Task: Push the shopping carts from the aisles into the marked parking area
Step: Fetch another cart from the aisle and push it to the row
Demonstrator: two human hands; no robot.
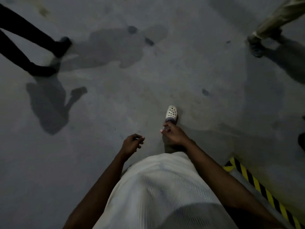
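Left hand (pixel 132 143) beside right hand (pixel 173 134) over the floor (pixel 181 71), shoe (pixel 171 113) just ahead of them, legs (pixel 33 47) far left, another leg (pixel 270 25) far right, tape (pixel 257 184) behind right.

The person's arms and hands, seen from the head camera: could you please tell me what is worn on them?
The left hand and right hand wear no gloves, and the arms behind them are bare, with no sleeves in view. No watch, bracelet or ring shows, though the picture is dim. The torso wears a white mesh-textured top.
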